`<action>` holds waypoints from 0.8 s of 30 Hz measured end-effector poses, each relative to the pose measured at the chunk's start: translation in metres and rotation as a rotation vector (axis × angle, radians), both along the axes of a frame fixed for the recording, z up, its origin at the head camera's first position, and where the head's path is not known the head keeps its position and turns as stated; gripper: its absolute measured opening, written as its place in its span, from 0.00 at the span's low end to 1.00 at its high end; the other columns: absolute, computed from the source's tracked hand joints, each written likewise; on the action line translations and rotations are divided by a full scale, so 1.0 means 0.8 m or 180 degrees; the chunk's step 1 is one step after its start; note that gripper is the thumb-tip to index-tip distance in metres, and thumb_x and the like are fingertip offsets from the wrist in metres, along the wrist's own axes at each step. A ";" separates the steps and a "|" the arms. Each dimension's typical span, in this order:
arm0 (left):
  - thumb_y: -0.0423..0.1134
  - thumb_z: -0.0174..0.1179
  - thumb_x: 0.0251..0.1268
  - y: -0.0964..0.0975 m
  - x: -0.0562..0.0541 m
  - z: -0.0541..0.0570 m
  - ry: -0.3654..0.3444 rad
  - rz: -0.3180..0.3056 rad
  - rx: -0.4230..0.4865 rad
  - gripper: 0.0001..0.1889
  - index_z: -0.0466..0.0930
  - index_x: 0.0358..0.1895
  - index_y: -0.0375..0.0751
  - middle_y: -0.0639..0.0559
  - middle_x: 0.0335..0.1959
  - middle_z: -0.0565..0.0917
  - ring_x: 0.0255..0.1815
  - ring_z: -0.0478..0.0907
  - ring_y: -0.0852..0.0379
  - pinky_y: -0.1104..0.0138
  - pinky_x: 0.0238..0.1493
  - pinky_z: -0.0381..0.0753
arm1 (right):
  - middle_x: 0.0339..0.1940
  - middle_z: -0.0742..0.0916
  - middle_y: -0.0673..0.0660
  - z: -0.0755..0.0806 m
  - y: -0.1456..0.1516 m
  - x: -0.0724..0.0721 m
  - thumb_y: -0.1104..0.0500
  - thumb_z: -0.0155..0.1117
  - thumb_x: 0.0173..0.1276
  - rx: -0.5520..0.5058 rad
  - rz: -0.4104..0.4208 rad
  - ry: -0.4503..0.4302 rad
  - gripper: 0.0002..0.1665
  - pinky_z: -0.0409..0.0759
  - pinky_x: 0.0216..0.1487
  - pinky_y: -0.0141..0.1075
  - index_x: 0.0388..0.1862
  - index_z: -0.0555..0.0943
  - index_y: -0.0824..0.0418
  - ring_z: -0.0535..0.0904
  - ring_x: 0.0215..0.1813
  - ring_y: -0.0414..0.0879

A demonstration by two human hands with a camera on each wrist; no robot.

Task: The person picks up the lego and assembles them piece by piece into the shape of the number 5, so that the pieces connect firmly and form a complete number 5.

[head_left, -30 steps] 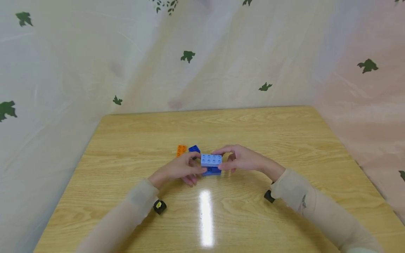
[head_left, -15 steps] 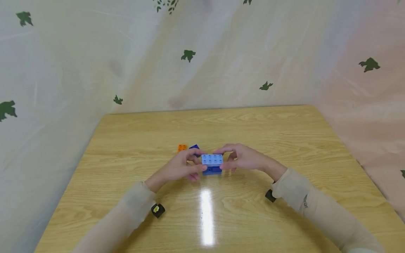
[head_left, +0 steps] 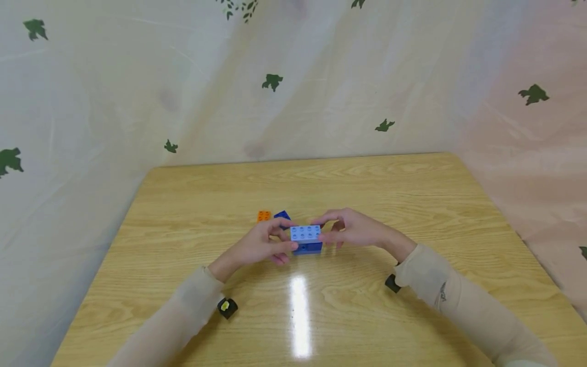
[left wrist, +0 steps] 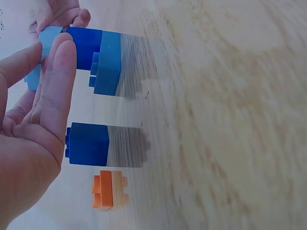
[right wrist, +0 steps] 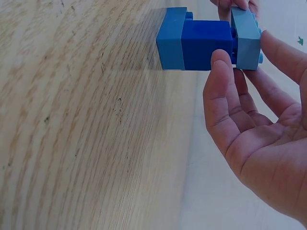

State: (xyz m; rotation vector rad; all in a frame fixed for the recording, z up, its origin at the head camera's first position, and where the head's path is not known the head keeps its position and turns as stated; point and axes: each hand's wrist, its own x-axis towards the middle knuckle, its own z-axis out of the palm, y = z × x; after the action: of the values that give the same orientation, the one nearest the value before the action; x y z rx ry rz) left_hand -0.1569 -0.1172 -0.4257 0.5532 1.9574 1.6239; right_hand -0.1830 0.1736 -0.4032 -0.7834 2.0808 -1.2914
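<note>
A light blue building brick [head_left: 305, 233], studs up, is pinched at its left end by the left hand [head_left: 261, 243] and at its right end by the right hand [head_left: 355, 228]. Directly beneath it stands a dark blue brick [right wrist: 206, 45], joined onto a medium blue brick [right wrist: 171, 43] that rests on the table. In the right wrist view a narrow gap with dark blue studs shows between the light blue brick and the dark blue one. The left fingers [left wrist: 58, 91] partly cover the light blue brick in the left wrist view.
Another dark blue brick [left wrist: 89, 144] lies on the wooden table [head_left: 412, 193], just beyond the left hand. Beside it is an orange brick [left wrist: 106, 190], partly hidden by that hand in the head view. A pale curtain [head_left: 321, 117] with leaf shapes hangs behind the table.
The light blue brick has shifted slightly left and toward the person over the last half second. Over the full second the left wrist has moved a little left, its hand now covering part of the orange brick.
</note>
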 end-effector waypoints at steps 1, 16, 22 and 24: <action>0.37 0.68 0.68 0.001 0.000 0.000 -0.0004 -0.0004 0.0003 0.28 0.70 0.69 0.39 0.35 0.40 0.83 0.33 0.86 0.33 0.47 0.34 0.88 | 0.62 0.79 0.60 0.000 0.001 0.000 0.54 0.67 0.73 0.0006 -0.0005 0.0009 0.28 0.86 0.40 0.56 0.69 0.77 0.60 0.84 0.44 0.63; 0.43 0.67 0.70 0.006 0.002 0.000 -0.0174 0.0037 -0.0046 0.29 0.69 0.69 0.40 0.31 0.44 0.81 0.33 0.86 0.35 0.48 0.35 0.88 | 0.64 0.79 0.61 -0.001 0.005 0.002 0.54 0.68 0.73 -0.0008 -0.0071 -0.0081 0.28 0.85 0.43 0.57 0.69 0.77 0.60 0.84 0.45 0.63; 0.45 0.67 0.71 0.006 -0.001 0.001 -0.0213 0.0041 -0.0048 0.30 0.68 0.70 0.41 0.33 0.45 0.81 0.33 0.87 0.38 0.49 0.35 0.88 | 0.63 0.79 0.62 0.000 0.003 0.002 0.55 0.67 0.74 -0.0020 -0.0095 -0.0097 0.27 0.85 0.43 0.57 0.68 0.77 0.63 0.84 0.46 0.63; 0.45 0.67 0.70 0.006 -0.002 0.001 -0.0220 0.0039 -0.0057 0.30 0.68 0.70 0.41 0.34 0.44 0.81 0.33 0.87 0.38 0.49 0.35 0.88 | 0.63 0.79 0.62 0.000 0.003 0.002 0.56 0.67 0.74 -0.0010 -0.0102 -0.0091 0.27 0.86 0.43 0.56 0.68 0.77 0.63 0.84 0.45 0.63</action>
State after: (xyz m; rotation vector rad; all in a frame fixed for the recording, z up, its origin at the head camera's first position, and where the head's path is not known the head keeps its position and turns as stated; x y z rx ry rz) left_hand -0.1582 -0.1128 -0.4248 0.4728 1.9267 1.6100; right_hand -0.1813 0.1763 -0.4032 -0.7314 2.0770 -1.3159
